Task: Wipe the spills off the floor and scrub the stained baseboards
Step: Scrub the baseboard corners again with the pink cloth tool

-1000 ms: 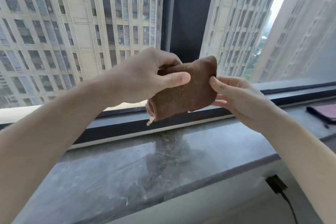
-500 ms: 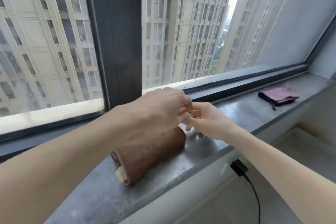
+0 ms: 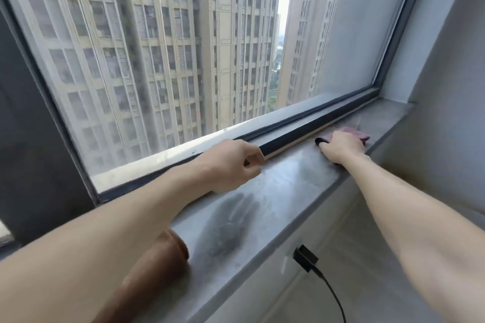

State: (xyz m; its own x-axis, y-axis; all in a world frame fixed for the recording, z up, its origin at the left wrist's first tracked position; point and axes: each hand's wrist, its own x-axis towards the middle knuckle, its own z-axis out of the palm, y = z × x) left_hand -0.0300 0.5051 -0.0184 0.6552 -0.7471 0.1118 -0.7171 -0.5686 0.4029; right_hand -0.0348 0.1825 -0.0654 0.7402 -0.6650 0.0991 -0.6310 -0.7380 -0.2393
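Both arms reached out along the grey windowsill (image 3: 275, 207).

The right hand (image 3: 342, 148) lay on top of the pink cloth (image 3: 355, 134) at the sill's far end, near the window frame (image 3: 301, 130); whether its fingers grasped the cloth I could not tell. The left hand (image 3: 231, 165) hung loosely curled over the sill, holding nothing. The rolled brown cloth (image 3: 154, 267) lay on the sill under the left forearm. A black plug (image 3: 305, 258) sat in the wall below.
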